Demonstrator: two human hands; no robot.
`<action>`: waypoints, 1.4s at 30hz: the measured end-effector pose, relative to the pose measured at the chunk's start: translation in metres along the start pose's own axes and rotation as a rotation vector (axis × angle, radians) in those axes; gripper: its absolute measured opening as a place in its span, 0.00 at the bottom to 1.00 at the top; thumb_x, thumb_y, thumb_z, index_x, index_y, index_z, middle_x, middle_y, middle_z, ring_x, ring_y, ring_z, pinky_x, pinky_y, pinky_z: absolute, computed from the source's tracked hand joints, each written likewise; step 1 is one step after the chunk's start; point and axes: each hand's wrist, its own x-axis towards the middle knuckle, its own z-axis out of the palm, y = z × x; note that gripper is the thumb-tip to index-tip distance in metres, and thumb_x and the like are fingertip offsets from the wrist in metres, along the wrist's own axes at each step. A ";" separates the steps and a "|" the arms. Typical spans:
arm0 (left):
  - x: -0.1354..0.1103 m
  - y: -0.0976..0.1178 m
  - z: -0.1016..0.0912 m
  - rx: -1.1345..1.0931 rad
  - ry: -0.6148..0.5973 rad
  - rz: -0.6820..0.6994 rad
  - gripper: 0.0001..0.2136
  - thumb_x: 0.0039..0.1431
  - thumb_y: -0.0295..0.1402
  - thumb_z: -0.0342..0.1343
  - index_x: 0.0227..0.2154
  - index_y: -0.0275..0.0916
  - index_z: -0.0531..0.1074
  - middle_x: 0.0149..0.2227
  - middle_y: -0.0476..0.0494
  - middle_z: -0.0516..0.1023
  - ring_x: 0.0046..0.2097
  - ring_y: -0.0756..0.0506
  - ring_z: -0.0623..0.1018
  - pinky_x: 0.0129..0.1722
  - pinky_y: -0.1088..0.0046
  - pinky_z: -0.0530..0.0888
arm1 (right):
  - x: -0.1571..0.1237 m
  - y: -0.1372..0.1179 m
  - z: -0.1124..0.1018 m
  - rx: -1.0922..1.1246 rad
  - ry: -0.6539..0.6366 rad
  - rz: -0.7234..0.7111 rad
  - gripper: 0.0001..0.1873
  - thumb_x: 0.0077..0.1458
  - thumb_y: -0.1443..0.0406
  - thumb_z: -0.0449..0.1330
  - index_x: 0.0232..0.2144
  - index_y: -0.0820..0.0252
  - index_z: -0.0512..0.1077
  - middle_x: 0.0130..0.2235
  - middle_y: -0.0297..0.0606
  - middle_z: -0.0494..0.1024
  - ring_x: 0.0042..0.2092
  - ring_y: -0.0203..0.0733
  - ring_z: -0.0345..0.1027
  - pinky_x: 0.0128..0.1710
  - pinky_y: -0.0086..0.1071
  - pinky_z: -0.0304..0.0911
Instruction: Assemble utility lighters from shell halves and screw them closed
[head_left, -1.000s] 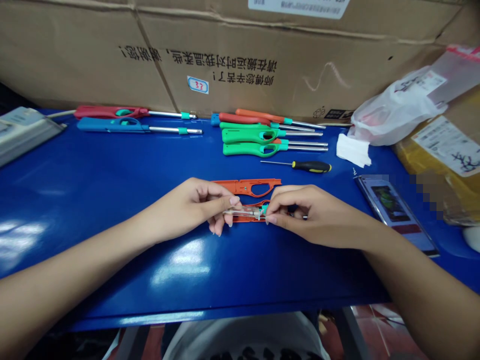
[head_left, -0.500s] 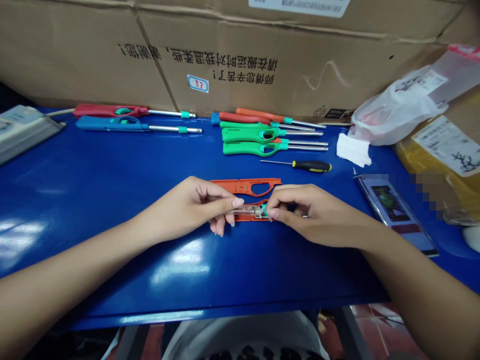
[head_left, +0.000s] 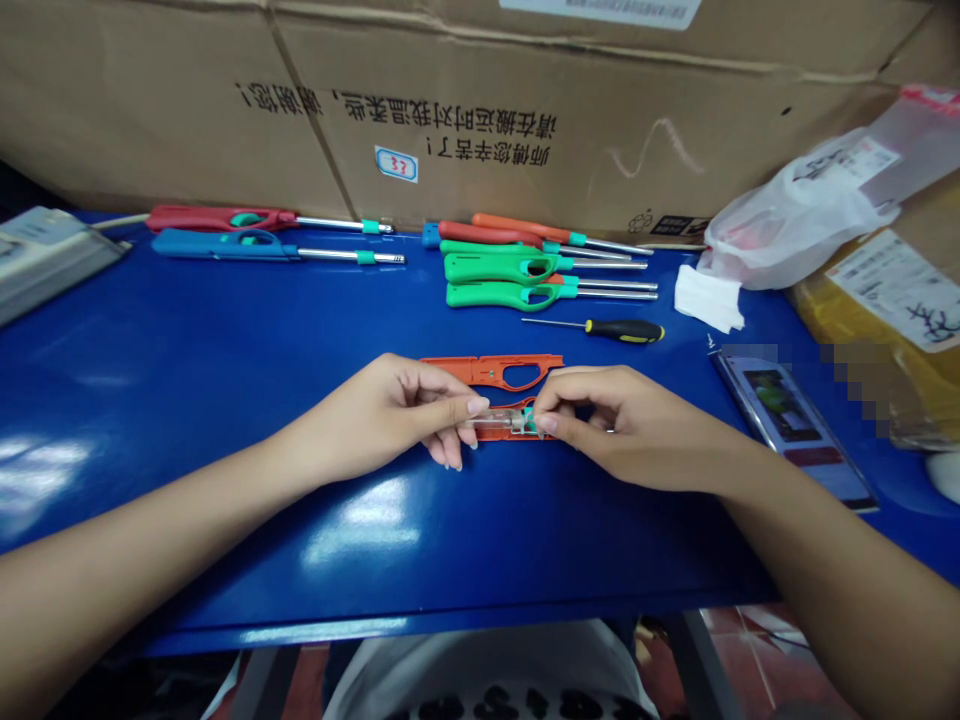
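Note:
My left hand (head_left: 429, 408) pinches the left end of a clear lighter fuel tank (head_left: 498, 419) between thumb and fingers. At its other end, my right hand (head_left: 592, 412) has thumb and forefinger closed on a small green lighter trigger (head_left: 529, 419), partly covered by the fingertips. Both pieces are over an orange lighter shell half (head_left: 495, 436), mostly hidden by the hands. Just behind lies the other orange shell half (head_left: 480, 372), its inner side up, with a trigger opening at the right.
A screwdriver (head_left: 624, 330) lies beyond the hands, with several green, red and orange lighters (head_left: 499, 293) behind it. Red and blue lighters (head_left: 217, 246) are at the back left. A phone (head_left: 795, 430), folded tissue (head_left: 708, 298) and plastic bag (head_left: 795, 220) are right. A cardboard box (head_left: 187, 120) walls the back.
The left hand's lower fingers have shifted slightly right. Both hands keep their grips on the fuel tank and trigger; the view has moved very slightly.

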 end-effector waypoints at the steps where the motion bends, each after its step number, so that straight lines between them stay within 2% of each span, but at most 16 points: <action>1: 0.000 0.000 0.000 -0.003 0.002 -0.002 0.09 0.65 0.29 0.60 0.30 0.33 0.82 0.23 0.47 0.83 0.23 0.53 0.81 0.25 0.86 0.77 | 0.000 0.000 0.000 0.001 0.003 0.001 0.10 0.67 0.61 0.57 0.33 0.57 0.73 0.30 0.28 0.70 0.30 0.32 0.60 0.29 0.28 0.56; 12: -0.001 0.001 0.001 -0.028 -0.006 -0.026 0.09 0.66 0.28 0.60 0.30 0.32 0.81 0.24 0.46 0.83 0.23 0.53 0.81 0.25 0.86 0.78 | -0.001 -0.002 -0.001 -0.007 -0.012 0.002 0.12 0.67 0.60 0.56 0.33 0.57 0.73 0.31 0.31 0.72 0.31 0.35 0.61 0.31 0.30 0.56; 23: -0.001 0.002 0.000 -0.006 0.042 -0.025 0.07 0.63 0.33 0.64 0.34 0.33 0.82 0.27 0.45 0.85 0.25 0.52 0.81 0.28 0.84 0.79 | 0.000 -0.004 -0.002 -0.001 0.010 0.057 0.11 0.67 0.59 0.55 0.36 0.57 0.73 0.29 0.30 0.70 0.29 0.34 0.61 0.29 0.30 0.55; 28: -0.003 0.002 0.001 0.004 0.046 -0.038 0.06 0.61 0.31 0.65 0.38 0.34 0.83 0.26 0.46 0.84 0.25 0.52 0.81 0.28 0.84 0.79 | 0.000 -0.003 -0.001 0.015 0.036 0.079 0.12 0.67 0.58 0.55 0.37 0.57 0.74 0.28 0.29 0.69 0.27 0.33 0.57 0.27 0.30 0.53; 42: -0.003 0.003 0.001 0.022 0.019 -0.013 0.05 0.61 0.29 0.65 0.38 0.36 0.85 0.24 0.48 0.83 0.25 0.53 0.80 0.28 0.83 0.77 | 0.002 -0.001 0.004 0.078 0.050 0.091 0.12 0.66 0.58 0.57 0.37 0.57 0.76 0.29 0.30 0.69 0.28 0.33 0.57 0.25 0.29 0.52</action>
